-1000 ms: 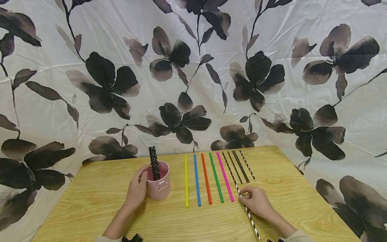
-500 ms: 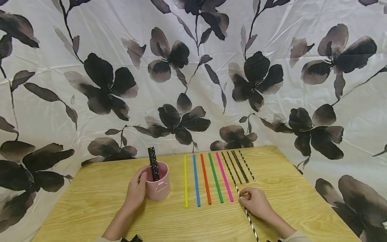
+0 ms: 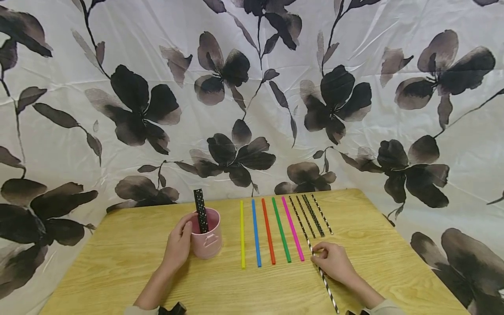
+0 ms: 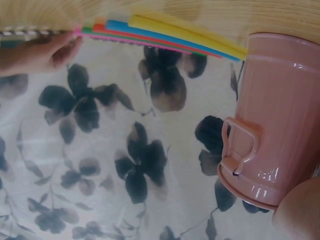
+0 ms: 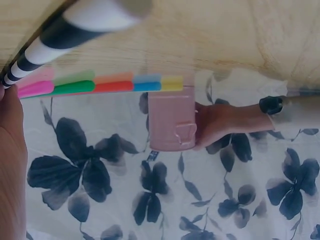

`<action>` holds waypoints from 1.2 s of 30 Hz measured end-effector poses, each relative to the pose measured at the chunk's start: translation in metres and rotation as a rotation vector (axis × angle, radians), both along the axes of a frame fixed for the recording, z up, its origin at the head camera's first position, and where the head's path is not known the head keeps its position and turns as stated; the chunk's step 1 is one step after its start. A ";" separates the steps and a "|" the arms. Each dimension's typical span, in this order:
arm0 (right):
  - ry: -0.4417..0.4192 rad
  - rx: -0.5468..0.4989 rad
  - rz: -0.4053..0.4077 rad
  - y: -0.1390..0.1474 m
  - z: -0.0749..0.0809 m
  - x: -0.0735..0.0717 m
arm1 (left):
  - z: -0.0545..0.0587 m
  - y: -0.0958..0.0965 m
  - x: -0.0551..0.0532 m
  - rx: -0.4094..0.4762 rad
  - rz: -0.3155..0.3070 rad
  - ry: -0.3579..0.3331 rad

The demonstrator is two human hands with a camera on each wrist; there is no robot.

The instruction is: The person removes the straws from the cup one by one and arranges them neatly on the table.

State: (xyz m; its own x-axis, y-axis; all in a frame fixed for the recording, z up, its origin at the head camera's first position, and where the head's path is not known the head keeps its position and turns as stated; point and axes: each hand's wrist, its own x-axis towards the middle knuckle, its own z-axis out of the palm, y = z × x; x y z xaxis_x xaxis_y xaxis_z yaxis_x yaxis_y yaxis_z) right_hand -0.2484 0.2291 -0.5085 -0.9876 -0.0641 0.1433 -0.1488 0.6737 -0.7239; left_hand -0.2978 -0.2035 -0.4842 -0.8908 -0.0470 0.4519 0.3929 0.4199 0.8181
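My left hand [image 3: 179, 243] holds the left side of a pink metal pot [image 3: 207, 246], fingers and thumb around its side up to the rim. The pot stands upright with a small handle facing me. Black straws with white specks [image 3: 201, 212] lean inside it. My right hand [image 3: 334, 262] pinches a black-and-white striped straw [image 3: 329, 289] between thumb and fingers, partway along it. That straw lies slantwise toward the table's front edge and looms large in the right wrist view. Just left of this hand is the pink straw [image 3: 293, 229].
To the pot's right lie single yellow [image 3: 242, 234], blue [image 3: 256, 233], red [image 3: 268, 232] and green [image 3: 281, 230] straws in a row. Several thin black patterned straws [image 3: 313, 216] lie beyond the right hand. A floral cloth [image 3: 236, 109] hangs behind the wooden table [image 3: 130, 245].
The view shifts slightly as the head moves. Both hands, the pot and the straws keep their places.
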 end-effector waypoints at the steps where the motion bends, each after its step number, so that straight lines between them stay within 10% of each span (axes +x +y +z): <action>1: 0.000 -0.006 -0.001 0.000 0.000 -0.001 | 0.000 0.000 -0.001 0.004 -0.002 0.001; 16: -0.023 -0.013 0.022 0.003 -0.001 -0.002 | 0.001 0.001 0.000 -0.029 0.020 -0.009; 23: -0.025 -0.013 0.028 0.002 0.001 -0.003 | 0.022 0.008 0.015 0.004 -0.003 -0.020; 36: -0.024 -0.010 0.025 0.003 0.004 -0.002 | 0.000 0.000 0.000 -0.015 0.021 -0.016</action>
